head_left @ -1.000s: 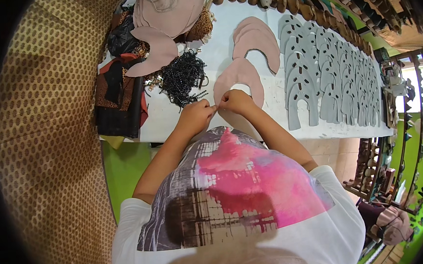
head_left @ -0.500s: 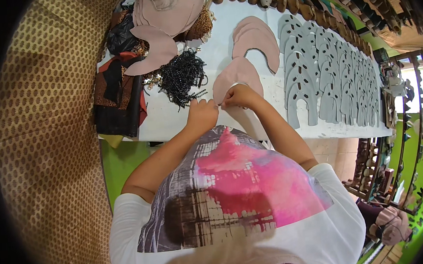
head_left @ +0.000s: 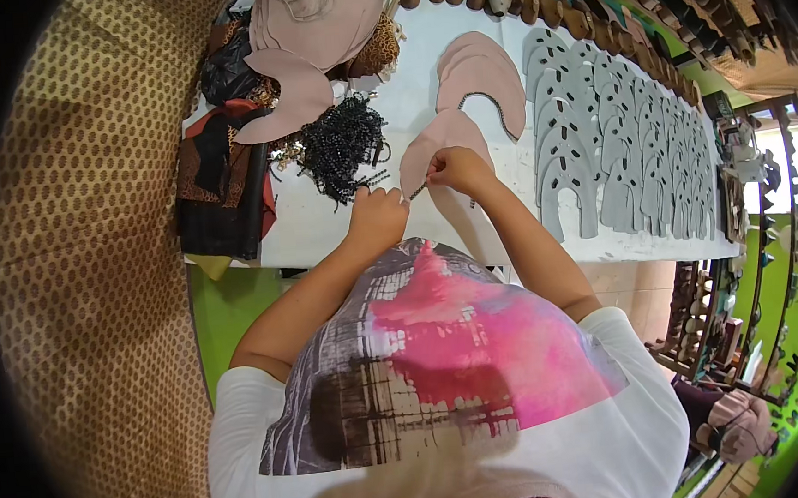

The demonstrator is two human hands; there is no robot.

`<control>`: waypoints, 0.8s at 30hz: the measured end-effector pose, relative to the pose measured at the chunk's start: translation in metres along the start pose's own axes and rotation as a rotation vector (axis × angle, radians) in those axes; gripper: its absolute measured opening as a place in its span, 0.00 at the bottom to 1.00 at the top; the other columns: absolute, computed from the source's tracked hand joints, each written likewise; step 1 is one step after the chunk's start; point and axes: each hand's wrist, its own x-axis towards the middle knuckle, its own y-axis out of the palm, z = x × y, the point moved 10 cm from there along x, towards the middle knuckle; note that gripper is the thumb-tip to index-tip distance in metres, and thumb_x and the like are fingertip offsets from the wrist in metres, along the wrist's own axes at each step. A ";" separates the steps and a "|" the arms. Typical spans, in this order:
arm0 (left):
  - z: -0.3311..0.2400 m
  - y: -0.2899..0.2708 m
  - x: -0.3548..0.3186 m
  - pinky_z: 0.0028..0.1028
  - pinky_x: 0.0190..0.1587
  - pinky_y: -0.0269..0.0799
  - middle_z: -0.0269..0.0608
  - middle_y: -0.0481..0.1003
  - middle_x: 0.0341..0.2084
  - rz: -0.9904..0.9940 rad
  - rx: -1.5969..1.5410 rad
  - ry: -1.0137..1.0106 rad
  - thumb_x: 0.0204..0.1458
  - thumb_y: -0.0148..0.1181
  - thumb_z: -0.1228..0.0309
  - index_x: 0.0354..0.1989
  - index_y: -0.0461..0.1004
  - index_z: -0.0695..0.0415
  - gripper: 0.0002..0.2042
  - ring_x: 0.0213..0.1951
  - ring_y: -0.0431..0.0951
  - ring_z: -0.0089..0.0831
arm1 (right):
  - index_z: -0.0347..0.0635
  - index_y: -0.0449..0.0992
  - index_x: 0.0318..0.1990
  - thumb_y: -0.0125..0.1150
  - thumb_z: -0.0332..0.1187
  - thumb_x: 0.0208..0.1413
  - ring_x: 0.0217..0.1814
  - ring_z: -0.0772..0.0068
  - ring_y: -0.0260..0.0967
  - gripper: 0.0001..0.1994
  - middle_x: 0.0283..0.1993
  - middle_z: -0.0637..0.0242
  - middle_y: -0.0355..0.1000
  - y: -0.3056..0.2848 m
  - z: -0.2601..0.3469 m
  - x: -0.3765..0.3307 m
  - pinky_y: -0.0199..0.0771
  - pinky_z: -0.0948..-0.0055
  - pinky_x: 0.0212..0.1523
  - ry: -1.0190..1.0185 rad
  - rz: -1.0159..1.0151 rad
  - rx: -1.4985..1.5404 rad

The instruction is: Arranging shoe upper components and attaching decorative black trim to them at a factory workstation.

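A pink horseshoe-shaped shoe upper piece (head_left: 446, 129) lies at the near edge of the table. My left hand (head_left: 381, 215) is closed, pinching the lower left tip of that piece. A thin black braided trim (head_left: 417, 192) runs along its inner edge. My right hand (head_left: 459, 172) is closed in a pinch on the trim, higher up the curve, and covers part of the piece. A loose end of the trim hangs below the right hand. Just past my left hand sits a tangled heap of black trim strips (head_left: 346, 148). Beyond the right hand lie stacked pink uppers (head_left: 479, 63) with dark-trimmed inner edges.
Several rows of grey cut-out uppers (head_left: 565, 168) cover the table's right side. Brown shoe forms (head_left: 577, 22) line the far edge. More pink pieces (head_left: 318, 14) and dark and leopard-print material (head_left: 219, 192) lie at left. A patterned curtain (head_left: 104, 270) hangs on my left.
My right hand has moved up and slightly right along the inner curve, away from the left hand. More trim now shows between the hands. The left hand has barely shifted.
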 end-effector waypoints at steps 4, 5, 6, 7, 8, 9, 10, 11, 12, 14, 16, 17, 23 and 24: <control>0.004 -0.003 0.004 0.35 0.31 0.59 0.33 0.69 0.20 0.068 -0.073 -0.018 0.44 0.54 0.68 0.22 0.76 0.51 0.05 0.26 0.72 0.33 | 0.39 0.74 0.27 0.65 0.31 0.38 0.28 0.69 0.70 0.09 0.27 0.64 0.73 0.001 -0.004 0.004 0.67 0.72 0.32 -0.008 -0.034 0.018; 0.006 -0.003 0.005 0.35 0.33 0.59 0.33 0.69 0.22 0.099 -0.102 -0.027 0.44 0.54 0.69 0.23 0.76 0.51 0.04 0.28 0.72 0.32 | 0.39 0.74 0.27 0.65 0.31 0.38 0.28 0.69 0.70 0.09 0.27 0.64 0.73 0.003 -0.005 0.004 0.67 0.72 0.32 -0.009 -0.035 0.019; 0.009 -0.004 0.006 0.35 0.33 0.59 0.33 0.69 0.22 0.099 -0.102 -0.026 0.44 0.54 0.69 0.23 0.76 0.51 0.04 0.28 0.72 0.32 | 0.42 0.74 0.27 0.65 0.33 0.38 0.30 0.66 0.71 0.09 0.27 0.64 0.74 0.003 -0.006 0.005 0.68 0.69 0.33 -0.012 -0.048 -0.001; 0.011 -0.004 0.006 0.34 0.35 0.59 0.33 0.70 0.25 0.116 -0.169 -0.018 0.43 0.55 0.69 0.23 0.76 0.50 0.04 0.32 0.71 0.32 | 0.44 0.74 0.27 0.64 0.35 0.37 0.32 0.63 0.72 0.09 0.28 0.65 0.74 0.003 -0.007 0.005 0.69 0.67 0.33 -0.015 -0.062 -0.021; 0.013 -0.002 0.006 0.34 0.37 0.60 0.33 0.70 0.28 0.134 -0.236 -0.014 0.43 0.55 0.70 0.24 0.77 0.50 0.04 0.36 0.71 0.32 | 0.44 0.74 0.27 0.64 0.35 0.37 0.32 0.63 0.72 0.09 0.28 0.65 0.74 0.003 -0.004 0.005 0.69 0.67 0.33 -0.017 -0.061 -0.021; 0.015 -0.002 0.007 0.34 0.37 0.60 0.33 0.70 0.28 0.134 -0.235 -0.015 0.43 0.55 0.70 0.24 0.77 0.50 0.04 0.36 0.71 0.32 | 0.42 0.74 0.28 0.65 0.33 0.38 0.32 0.66 0.71 0.09 0.28 0.64 0.74 0.004 -0.003 0.004 0.69 0.69 0.33 -0.004 -0.061 -0.036; 0.017 -0.003 0.008 0.35 0.39 0.60 0.34 0.70 0.31 0.108 -0.255 -0.026 0.42 0.56 0.70 0.26 0.76 0.51 0.04 0.38 0.70 0.32 | 0.40 0.73 0.28 0.65 0.31 0.38 0.31 0.68 0.71 0.09 0.28 0.64 0.74 0.004 -0.002 0.003 0.69 0.71 0.34 0.010 -0.062 -0.051; 0.018 -0.004 0.009 0.35 0.42 0.61 0.34 0.70 0.34 0.082 -0.276 -0.035 0.41 0.57 0.70 0.28 0.76 0.51 0.05 0.40 0.69 0.32 | 0.40 0.73 0.28 0.65 0.31 0.38 0.31 0.68 0.71 0.09 0.28 0.64 0.74 0.004 -0.003 0.003 0.69 0.71 0.34 0.010 -0.064 -0.051; 0.016 -0.003 0.011 0.35 0.42 0.61 0.34 0.70 0.34 0.081 -0.276 -0.033 0.41 0.57 0.70 0.28 0.76 0.51 0.05 0.40 0.69 0.32 | 0.41 0.73 0.29 0.65 0.32 0.38 0.31 0.68 0.71 0.09 0.28 0.64 0.74 0.004 -0.003 0.003 0.69 0.71 0.34 0.002 -0.071 -0.062; 0.014 -0.011 0.015 0.35 0.44 0.61 0.36 0.70 0.35 -0.045 -0.276 -0.047 0.41 0.58 0.69 0.33 0.76 0.51 0.09 0.41 0.69 0.33 | 0.41 0.73 0.29 0.65 0.32 0.38 0.32 0.67 0.72 0.10 0.29 0.64 0.74 0.002 -0.004 0.002 0.69 0.70 0.34 -0.004 -0.080 -0.073; 0.008 -0.008 0.015 0.35 0.46 0.60 0.36 0.70 0.37 -0.026 -0.266 -0.007 0.41 0.58 0.68 0.36 0.76 0.51 0.11 0.43 0.68 0.33 | 0.42 0.74 0.30 0.66 0.35 0.39 0.33 0.65 0.72 0.11 0.29 0.64 0.74 0.001 -0.005 0.001 0.69 0.70 0.35 -0.003 -0.090 -0.080; 0.003 -0.005 0.014 0.36 0.48 0.59 0.36 0.69 0.38 -0.007 -0.255 0.029 0.41 0.59 0.67 0.39 0.75 0.50 0.14 0.45 0.67 0.34 | 0.42 0.74 0.30 0.66 0.35 0.39 0.33 0.65 0.72 0.11 0.29 0.64 0.74 -0.001 -0.003 -0.001 0.69 0.70 0.35 -0.003 -0.091 -0.080; 0.006 0.002 0.006 0.39 0.51 0.56 0.36 0.68 0.40 -0.009 -0.249 -0.006 0.42 0.60 0.65 0.41 0.76 0.49 0.15 0.48 0.65 0.35 | 0.45 0.76 0.28 0.68 0.41 0.37 0.35 0.63 0.72 0.13 0.30 0.64 0.74 -0.023 0.007 -0.013 0.70 0.66 0.35 0.071 -0.087 -0.291; 0.005 0.002 0.008 0.39 0.51 0.56 0.36 0.68 0.40 -0.009 -0.249 -0.002 0.42 0.60 0.65 0.41 0.76 0.49 0.15 0.48 0.65 0.35 | 0.45 0.76 0.27 0.68 0.42 0.37 0.34 0.62 0.72 0.13 0.29 0.63 0.74 -0.023 0.000 -0.008 0.69 0.66 0.35 0.058 -0.062 -0.269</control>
